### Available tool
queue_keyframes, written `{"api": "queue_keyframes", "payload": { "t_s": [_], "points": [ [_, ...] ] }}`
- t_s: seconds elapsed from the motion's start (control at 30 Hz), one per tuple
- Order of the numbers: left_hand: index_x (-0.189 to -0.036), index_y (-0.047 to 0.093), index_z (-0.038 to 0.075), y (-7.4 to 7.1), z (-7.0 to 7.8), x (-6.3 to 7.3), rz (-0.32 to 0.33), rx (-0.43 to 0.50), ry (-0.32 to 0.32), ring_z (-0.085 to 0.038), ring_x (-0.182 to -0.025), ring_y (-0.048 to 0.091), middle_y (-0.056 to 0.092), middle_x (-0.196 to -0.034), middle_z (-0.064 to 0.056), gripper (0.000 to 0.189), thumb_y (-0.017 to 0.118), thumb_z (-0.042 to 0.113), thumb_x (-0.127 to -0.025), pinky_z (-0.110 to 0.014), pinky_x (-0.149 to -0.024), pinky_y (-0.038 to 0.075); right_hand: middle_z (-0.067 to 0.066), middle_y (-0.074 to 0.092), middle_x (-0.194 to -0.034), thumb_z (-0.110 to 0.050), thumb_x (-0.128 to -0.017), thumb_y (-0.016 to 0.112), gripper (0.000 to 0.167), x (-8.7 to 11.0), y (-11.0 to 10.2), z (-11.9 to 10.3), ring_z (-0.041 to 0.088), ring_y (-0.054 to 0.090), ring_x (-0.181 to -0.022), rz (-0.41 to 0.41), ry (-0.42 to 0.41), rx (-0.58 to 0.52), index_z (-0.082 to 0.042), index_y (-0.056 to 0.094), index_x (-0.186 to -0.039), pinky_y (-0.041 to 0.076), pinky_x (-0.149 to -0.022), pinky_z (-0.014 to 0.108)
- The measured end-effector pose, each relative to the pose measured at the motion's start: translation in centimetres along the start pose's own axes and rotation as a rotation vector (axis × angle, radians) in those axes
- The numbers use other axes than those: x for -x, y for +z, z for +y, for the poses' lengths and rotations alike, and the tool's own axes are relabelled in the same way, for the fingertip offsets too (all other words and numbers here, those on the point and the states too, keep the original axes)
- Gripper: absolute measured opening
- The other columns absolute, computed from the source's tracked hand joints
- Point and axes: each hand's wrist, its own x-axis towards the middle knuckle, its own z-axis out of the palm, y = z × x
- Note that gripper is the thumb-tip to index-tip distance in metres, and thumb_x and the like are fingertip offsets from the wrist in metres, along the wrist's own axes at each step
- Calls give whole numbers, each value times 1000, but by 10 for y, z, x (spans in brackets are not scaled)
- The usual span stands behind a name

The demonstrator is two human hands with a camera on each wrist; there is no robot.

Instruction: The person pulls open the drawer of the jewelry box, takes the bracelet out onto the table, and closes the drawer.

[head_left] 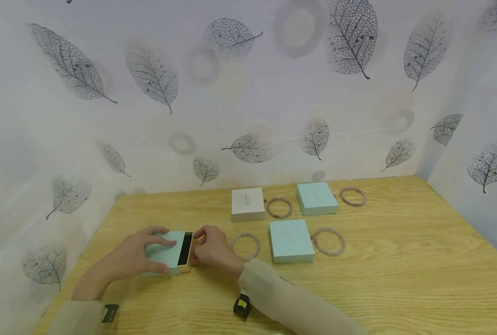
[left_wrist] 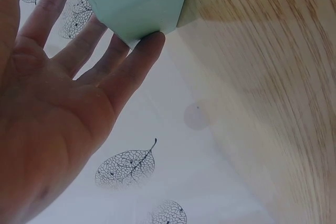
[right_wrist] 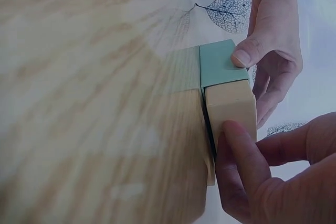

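A mint-green drawer box (head_left: 163,251) lies at the left of the table, its cream drawer (head_left: 184,268) slid partly out to the right with a black inside showing. My left hand (head_left: 133,253) grips the box, thumb on the near side and fingers across the top. In the left wrist view the thumb touches a lower edge of the mint sleeve (left_wrist: 139,9). My right hand (head_left: 215,249) holds the outer end of the drawer with its fingertips. Seen from the right wrist, a finger rests on the cream drawer face (right_wrist: 231,103); the thumb's contact is partly hidden.
Right of my hands lies a pale ring-shaped bangle (head_left: 246,245). Beyond it are a mint box (head_left: 291,242) with a bangle (head_left: 329,242), a white box (head_left: 247,204) with a bangle (head_left: 279,208), and another mint box (head_left: 317,197) with a bangle (head_left: 353,197). A leaf-patterned cloth (head_left: 148,139) hangs behind.
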Motion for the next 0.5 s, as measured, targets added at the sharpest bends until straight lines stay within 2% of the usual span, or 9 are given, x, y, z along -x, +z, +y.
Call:
{"api": "queue_keyframes", "payload": {
  "t_s": [0.27, 0.5],
  "points": [
    [-119, 77, 26, -1, -1, 0, 1, -15, -7, -46, -131, 54, 57, -146, -11, 61, 89, 57, -67, -53, -96, 50, 7, 64, -87, 4, -85, 62, 28, -3, 2, 0, 13, 69, -61, 12, 9, 8, -4, 63, -112, 57, -60, 23],
    [-119, 77, 27, 0, -2, 0, -1, -8, -7, -46, -132, 54, 57, -146, -10, 61, 89, 57, -68, -56, -97, 50, 4, 62, -85, 3, -86, 65, 26, -3, 2, 0, 15, 70, -61, 17, 5, 12, -4, 64, -111, 58, -60, 23]
  ]
}}
